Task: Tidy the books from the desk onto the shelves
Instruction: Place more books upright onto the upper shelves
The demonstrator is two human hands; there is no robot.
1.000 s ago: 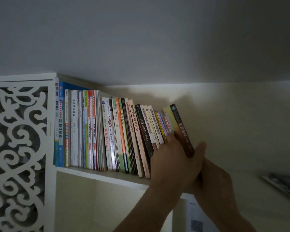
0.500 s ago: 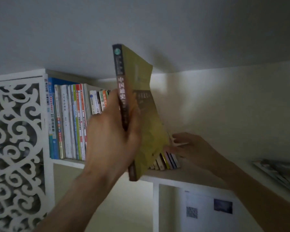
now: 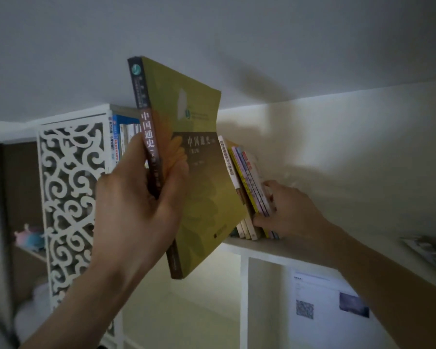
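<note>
An olive-green book with a dark spine is held upright in front of the top shelf, and my left hand grips it by the spine. Behind it a row of books leans on the white top shelf. My right hand presses against the right end of that row, fingers on the last thin books. More upright books show at the row's left end; the middle of the row is hidden behind the held book.
A white carved lattice panel closes the shelf's left side. The ceiling hangs close above the shelf. Magazines lie flat at the far right of the shelf. A paper with a QR code is stuck on the wall below.
My left hand has pulled the olive book out of the row and lifted it up in front. My right hand moved to the row's right end and now braces the leaning books.
</note>
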